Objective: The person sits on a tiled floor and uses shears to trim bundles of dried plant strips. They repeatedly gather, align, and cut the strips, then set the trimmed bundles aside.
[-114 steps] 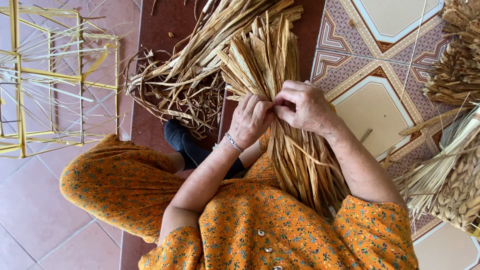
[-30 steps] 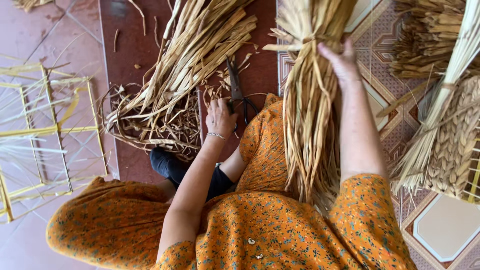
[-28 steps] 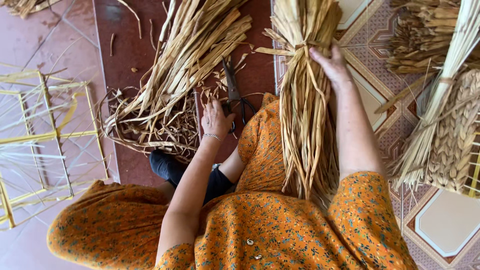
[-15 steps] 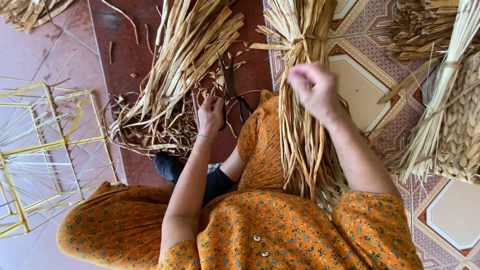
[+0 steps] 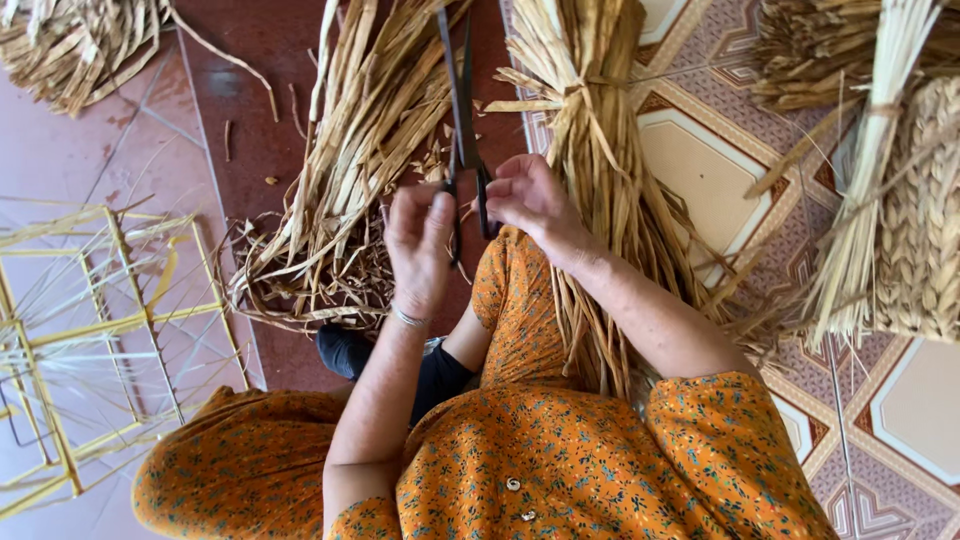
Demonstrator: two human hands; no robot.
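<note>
Black long-bladed scissors [image 5: 458, 100] point away from me, above my knees. My left hand [image 5: 420, 240] grips one handle, thumb up against it. My right hand [image 5: 530, 195] closes its fingers on the other handle. A tied bundle of dried straw leaves [image 5: 600, 130] lies along my right leg, under my right forearm, its bound end just right of the scissors. A loose heap of dried leaves [image 5: 350, 180] spreads on the red floor left of the blades.
A yellow wire frame [image 5: 90, 330] stands at the left. A braided straw piece [image 5: 925, 210] and more straw bundles [image 5: 830, 50] lie at the right on the patterned tiles [image 5: 700, 170]. Another straw pile [image 5: 70, 50] sits at the top left.
My left hand lifted the scissors off the floor. My right hand let go of the upright bundle, which now lies lower, and came over to the scissor handles.
</note>
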